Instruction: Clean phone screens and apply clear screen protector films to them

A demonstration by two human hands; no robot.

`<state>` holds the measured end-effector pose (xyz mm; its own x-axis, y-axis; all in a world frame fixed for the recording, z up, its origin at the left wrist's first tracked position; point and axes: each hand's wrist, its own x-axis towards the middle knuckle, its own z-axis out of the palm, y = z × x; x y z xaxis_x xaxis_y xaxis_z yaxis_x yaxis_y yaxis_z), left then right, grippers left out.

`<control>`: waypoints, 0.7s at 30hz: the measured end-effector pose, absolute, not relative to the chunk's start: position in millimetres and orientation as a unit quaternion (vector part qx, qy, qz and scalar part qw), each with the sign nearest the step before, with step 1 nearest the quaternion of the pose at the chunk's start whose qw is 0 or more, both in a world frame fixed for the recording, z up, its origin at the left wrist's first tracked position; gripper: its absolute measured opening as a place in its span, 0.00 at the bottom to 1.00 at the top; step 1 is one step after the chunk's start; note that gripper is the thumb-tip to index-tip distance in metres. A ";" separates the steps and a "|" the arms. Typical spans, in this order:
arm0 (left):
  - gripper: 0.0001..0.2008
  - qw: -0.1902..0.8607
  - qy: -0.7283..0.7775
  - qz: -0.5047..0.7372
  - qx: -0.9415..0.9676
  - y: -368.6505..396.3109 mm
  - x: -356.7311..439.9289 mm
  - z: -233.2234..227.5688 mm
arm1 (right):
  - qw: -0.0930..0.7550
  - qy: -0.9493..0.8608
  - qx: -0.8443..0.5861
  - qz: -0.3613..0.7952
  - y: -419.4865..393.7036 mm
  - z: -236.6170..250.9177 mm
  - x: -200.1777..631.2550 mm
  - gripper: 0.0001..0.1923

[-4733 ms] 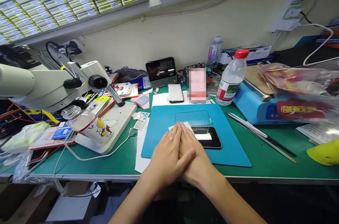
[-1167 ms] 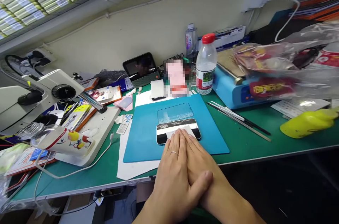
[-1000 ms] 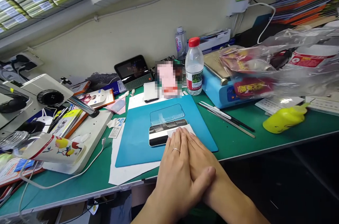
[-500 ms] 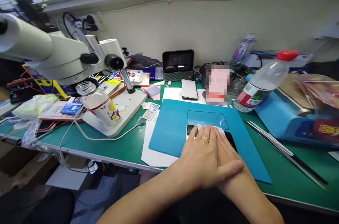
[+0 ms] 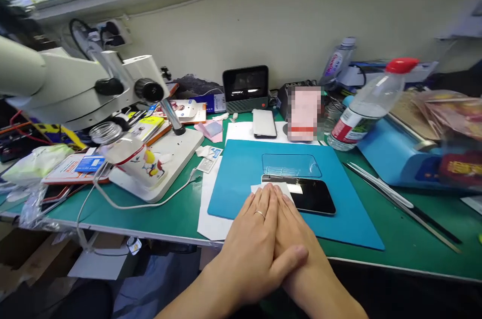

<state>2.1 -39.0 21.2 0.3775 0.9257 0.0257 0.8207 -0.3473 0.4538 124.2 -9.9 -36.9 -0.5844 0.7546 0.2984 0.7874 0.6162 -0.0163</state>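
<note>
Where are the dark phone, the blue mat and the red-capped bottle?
dark phone (image 5: 314,197), head view, middle of its screen.
blue mat (image 5: 241,173), head view, bare left part.
red-capped bottle (image 5: 361,113), head view, its clear body.

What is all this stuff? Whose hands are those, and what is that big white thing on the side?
The picture comes from a camera worn on a person's head, looking down, so you see that person's own two bare hands. The left hand, with a ring, lies over the right hand. Their fingertips press a small white cloth or paper against the near end of a black smartphone. Neither hand grips anything. The phone lies flat on a blue rubber mat on a green workbench. The big white thing on the left is a microscope for seeing tiny parts. Behind the mat stand a clear plastic water bottle with a red cap and a small dark screen.
</note>
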 end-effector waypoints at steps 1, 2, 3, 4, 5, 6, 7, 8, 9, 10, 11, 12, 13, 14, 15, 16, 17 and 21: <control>0.42 0.176 0.549 0.138 0.806 -42.0 6.8 19.4 | 0.141 -0.888 -0.435 -0.050 -13.8 -36.6 125.5 0.35; 0.42 0.162 0.558 0.137 0.802 -43.8 11.4 17.5 | 0.146 -0.890 -0.430 -0.043 -16.7 -35.4 126.7 0.35; 0.42 0.150 0.566 0.137 0.799 -44.4 16.2 15.7 | 0.143 -0.890 -0.431 -0.031 -18.6 -33.3 128.3 0.35; 0.42 0.141 0.570 0.137 0.797 -43.9 21.2 14.1 | 0.146 -0.890 -0.431 -0.021 -19.6 -31.0 130.7 0.35; 0.41 0.137 0.572 0.136 0.798 -42.7 26.6 12.8 | 0.155 -0.884 -0.440 -0.014 -20.0 -28.7 134.3 0.35; 0.41 0.135 0.569 0.132 0.800 -41.1 32.5 12.0 | 0.162 -0.879 -0.449 -0.009 -20.0 -27.2 139.0 0.34; 0.40 0.137 0.564 0.127 0.804 -39.5 38.9 11.7 | 0.172 -0.874 -0.455 -0.008 -20.0 -26.7 145.0 0.34; 0.41 0.140 0.558 0.121 0.809 -38.0 45.9 11.8 | 0.181 -0.868 -0.462 -0.013 -20.1 -27.3 151.9 0.34; 0.41 0.143 0.552 0.115 0.813 -36.6 53.3 12.4 | 0.189 -0.863 -0.468 -0.021 -20.2 -29.1 159.4 0.34; 0.42 0.147 0.547 0.109 0.817 -35.1 61.0 13.4 | 0.198 -0.858 -0.473 -0.034 -20.1 -31.7 167.1 0.34; 0.43 0.150 0.544 0.103 0.819 -33.3 68.6 14.6 | 0.205 -0.853 -0.478 -0.050 -19.7 -34.8 174.7 0.34; 0.44 0.151 0.541 0.099 0.821 -31.1 75.9 16.0 | 0.209 -0.848 -0.482 -0.067 -18.8 -37.9 181.9 0.34; 0.45 0.152 0.540 0.097 0.822 -28.1 82.6 17.5 | 0.211 -0.845 -0.483 -0.084 -17.1 -40.5 188.3 0.34; 0.45 0.152 0.539 0.096 0.823 -24.4 88.2 19.0 | 0.212 -0.844 -0.483 -0.099 -14.6 -42.3 193.8 0.34; 0.45 0.152 0.537 0.097 0.824 -20.0 92.8 20.6 | 0.208 -0.843 -0.484 -0.111 -11.4 -43.2 198.3 0.34; 0.45 0.153 0.532 0.098 0.827 -15.2 96.1 22.0 | 0.202 -0.843 -0.484 -0.121 -7.6 -43.3 201.9 0.35; 0.45 0.154 0.525 0.099 0.831 -10.3 98.1 23.4 | 0.194 -0.843 -0.485 -0.128 -3.5 -42.8 204.7 0.35; 0.44 0.157 0.512 0.108 0.838 3.6 97.3 27.9 | 0.184 -0.849 -0.469 -0.160 11.4 -43.4 210.6 0.41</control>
